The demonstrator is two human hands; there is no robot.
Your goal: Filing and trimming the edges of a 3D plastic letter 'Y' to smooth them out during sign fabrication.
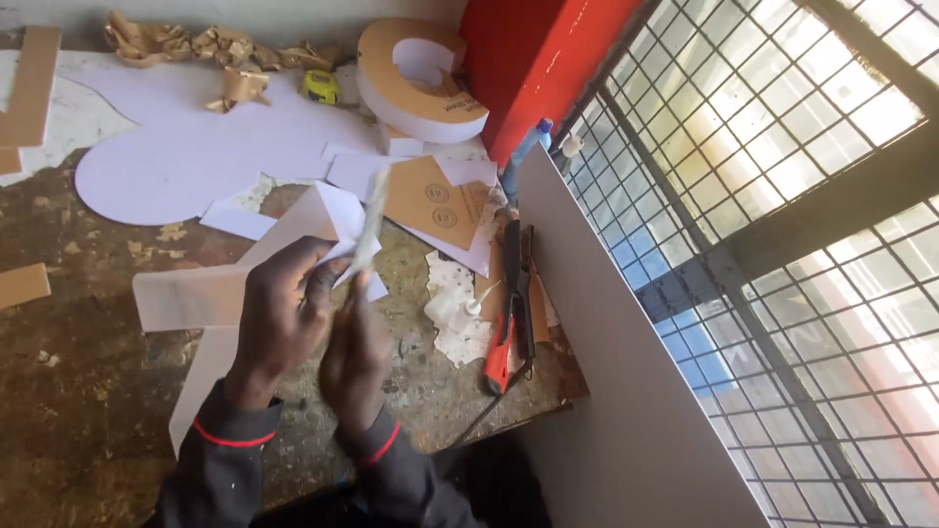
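- Left hand (284, 313) fingers closed on white strip (368, 230); right hand (354, 357) pinches it below.
- Red cutter (501, 354) right of strip.
- Advice: keep grip firm, strip upright; motion-blurred.

Premises: a small craft or sign-making workshop. Evidence: scarred, stained workbench (88, 391) littered with paper offcuts (186, 147), a cut-out foam letter (416, 83), tape measure (320, 87), utility knife (501, 352), glue bottle (450, 308), and wire-mesh window (782, 196).

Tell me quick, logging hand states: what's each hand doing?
Left hand: closed on the white strip.
Right hand: closed on the same strip, lower down.
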